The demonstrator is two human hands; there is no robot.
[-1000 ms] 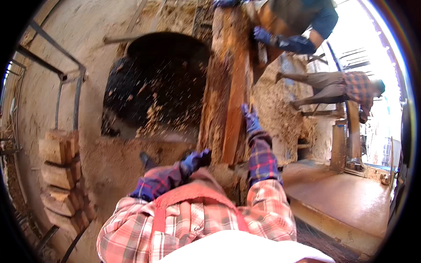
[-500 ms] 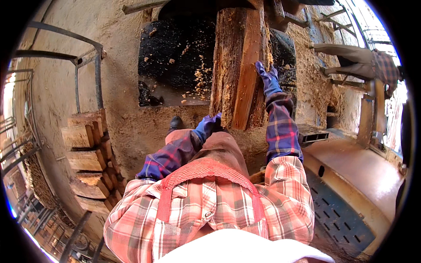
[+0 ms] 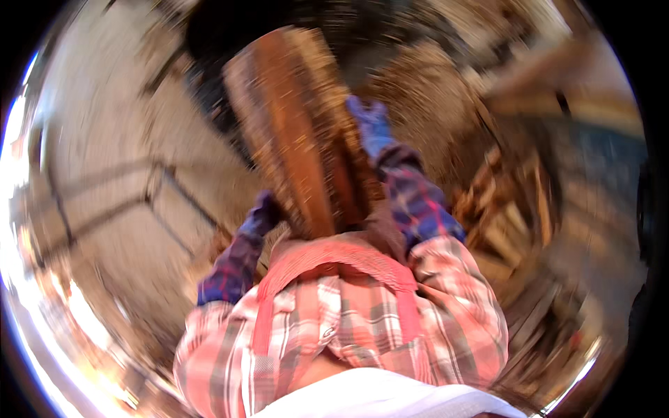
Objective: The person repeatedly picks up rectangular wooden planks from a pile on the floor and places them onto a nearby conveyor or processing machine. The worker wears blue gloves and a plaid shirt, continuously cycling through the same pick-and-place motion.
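Observation:
A long, thick piece of rough timber (image 3: 289, 125), reddish brown with sawdust along its grooves, slants up and to the left from my waist. It may be several slabs lying together; the blur keeps me from telling. My right hand (image 3: 371, 129), in a blue glove, grips its right side about midway along. Lower down, near the end closest to me, my left hand (image 3: 261, 214) holds the left edge, its fingers partly hidden beneath the wood. The near end rests against or just in front of my body.
Split wood pieces (image 3: 505, 226) lie heaped on my right. A metal frame (image 3: 157, 184) stands at the left. Ahead, beyond the timber, there is a dark area and a mound of sawdust (image 3: 421, 90). Much of the surroundings is smeared by motion.
I have turned to the right, and the surroundings have swung across the view. The timber has come away from the machine area and is drawn in against me, tilting left.

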